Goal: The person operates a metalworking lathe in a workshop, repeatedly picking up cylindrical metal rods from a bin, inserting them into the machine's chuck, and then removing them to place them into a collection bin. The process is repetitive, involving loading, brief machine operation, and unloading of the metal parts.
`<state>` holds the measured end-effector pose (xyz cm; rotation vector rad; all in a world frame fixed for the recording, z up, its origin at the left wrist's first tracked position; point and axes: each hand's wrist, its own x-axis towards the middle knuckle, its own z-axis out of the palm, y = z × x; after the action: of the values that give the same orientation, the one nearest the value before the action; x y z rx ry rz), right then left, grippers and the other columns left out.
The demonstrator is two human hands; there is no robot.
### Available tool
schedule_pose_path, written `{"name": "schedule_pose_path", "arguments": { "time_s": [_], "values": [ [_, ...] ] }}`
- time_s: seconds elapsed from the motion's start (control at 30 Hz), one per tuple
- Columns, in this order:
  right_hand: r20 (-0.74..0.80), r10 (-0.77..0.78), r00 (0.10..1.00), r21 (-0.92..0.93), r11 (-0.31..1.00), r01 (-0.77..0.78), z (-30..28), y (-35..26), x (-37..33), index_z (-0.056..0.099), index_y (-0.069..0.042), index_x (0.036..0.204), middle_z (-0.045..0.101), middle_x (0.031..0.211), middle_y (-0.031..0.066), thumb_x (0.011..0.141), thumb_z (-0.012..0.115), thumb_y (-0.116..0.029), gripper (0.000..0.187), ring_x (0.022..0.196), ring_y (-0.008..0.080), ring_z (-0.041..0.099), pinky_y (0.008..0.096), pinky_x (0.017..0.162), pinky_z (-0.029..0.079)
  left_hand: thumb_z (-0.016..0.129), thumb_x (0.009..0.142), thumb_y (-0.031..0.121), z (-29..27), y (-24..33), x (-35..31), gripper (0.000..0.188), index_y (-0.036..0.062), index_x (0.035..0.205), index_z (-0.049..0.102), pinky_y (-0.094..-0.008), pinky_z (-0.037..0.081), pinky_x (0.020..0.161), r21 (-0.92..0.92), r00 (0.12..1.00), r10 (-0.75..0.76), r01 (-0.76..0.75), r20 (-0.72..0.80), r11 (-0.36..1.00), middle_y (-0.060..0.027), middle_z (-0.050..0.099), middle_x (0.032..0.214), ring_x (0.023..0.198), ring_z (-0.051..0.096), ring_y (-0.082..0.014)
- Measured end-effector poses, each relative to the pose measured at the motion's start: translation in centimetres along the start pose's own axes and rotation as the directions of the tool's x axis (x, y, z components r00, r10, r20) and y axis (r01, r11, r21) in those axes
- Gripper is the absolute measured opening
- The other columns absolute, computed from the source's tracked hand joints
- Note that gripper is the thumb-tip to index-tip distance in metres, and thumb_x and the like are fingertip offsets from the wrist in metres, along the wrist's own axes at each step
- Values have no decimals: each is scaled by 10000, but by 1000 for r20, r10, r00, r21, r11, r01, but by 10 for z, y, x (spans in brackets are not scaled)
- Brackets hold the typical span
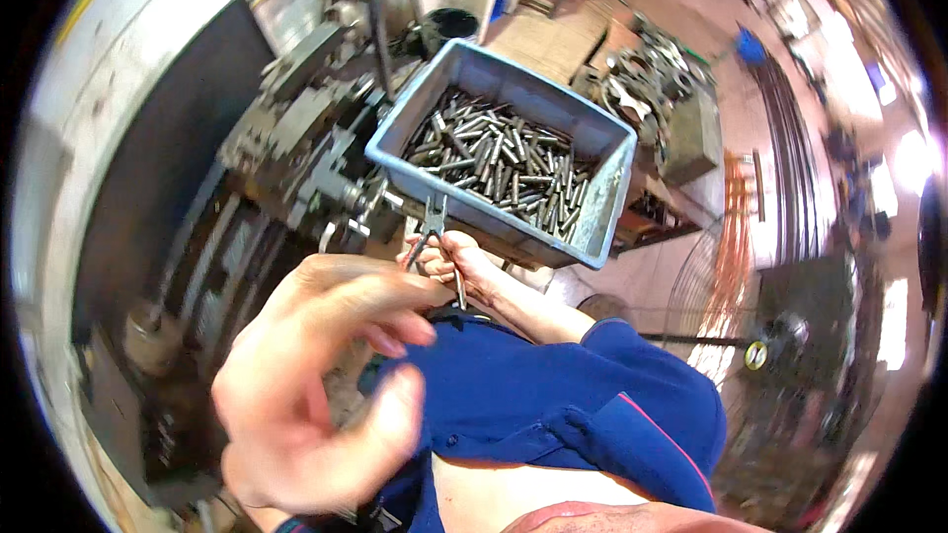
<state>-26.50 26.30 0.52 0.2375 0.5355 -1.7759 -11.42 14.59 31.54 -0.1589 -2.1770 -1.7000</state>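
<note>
My right hand [472, 265] is closed around the handles of a pair of pliers [434, 221], whose jaws point away from me. The jaws lie in front of the near left wall of a blue plastic bin [474, 199]; whether they touch it I cannot tell. Many short metal pins [504, 163] lie in a loose heap inside the bin. Close to the camera and slightly blurred, my left hand [306, 385] is raised, its fingers bent and apart from the thumb. Nothing shows between them.
Left of the bin stands a lathe-like machine [306, 138]. Behind it sits a dark bucket [449, 30]. Metal scraps [652, 79] are piled at the bin's right. Farther right are long rods [790, 168] on the floor and a standing fan [755, 350].
</note>
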Motion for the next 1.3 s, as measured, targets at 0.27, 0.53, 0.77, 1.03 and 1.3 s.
{"name": "schedule_pose_path", "arguments": {
  "time_s": [0.27,0.53,0.77,1.03,1.3],
  "values": [
    [28,223,974,-366,910,-197,51,58,4,435,-13,1193,579,1068,201,929,351,-290,392,431,25,283,147,369,256,579,691,38,-16,54,-86,300,-53,977,566,-248,464,613,346,947,314,-319,72,883,-137,573,831,703,581,-187],
    [-34,443,896,-579,722,-379,97,127,19,404,35,1215,541,1117,227,842,404,-211,446,423,31,304,173,379,284,568,729,61,-15,48,-182,255,-46,961,571,-246,466,621,506,944,320,-239,-77,829,-121,590,835,708,585,-171],
    [-42,702,711,-656,518,-549,115,196,36,405,45,1205,505,1146,246,754,505,-209,526,425,42,324,178,382,291,559,762,80,-7,75,-252,220,-39,946,575,-243,467,627,639,912,314,-77,-266,765,-107,605,839,712,589,-156],
    [-120,742,659,-685,419,-596,107,225,41,383,25,1238,474,1186,260,776,424,-204,517,435,46,304,187,389,286,548,800,103,-13,82,-382,190,-32,930,580,-240,468,635,443,414,294,331,-861,833,-91,622,843,717,593,-140],
    [-155,731,664,-635,442,-634,104,230,36,422,50,1166,470,1176,282,737,487,-227,515,425,54,326,173,385,300,560,657,139,99,-192,-642,254,15,865,637,-394,479,739,-535,-483,-245,809,-841,243,-191,625,827,811,606,-342]
  ]
}}
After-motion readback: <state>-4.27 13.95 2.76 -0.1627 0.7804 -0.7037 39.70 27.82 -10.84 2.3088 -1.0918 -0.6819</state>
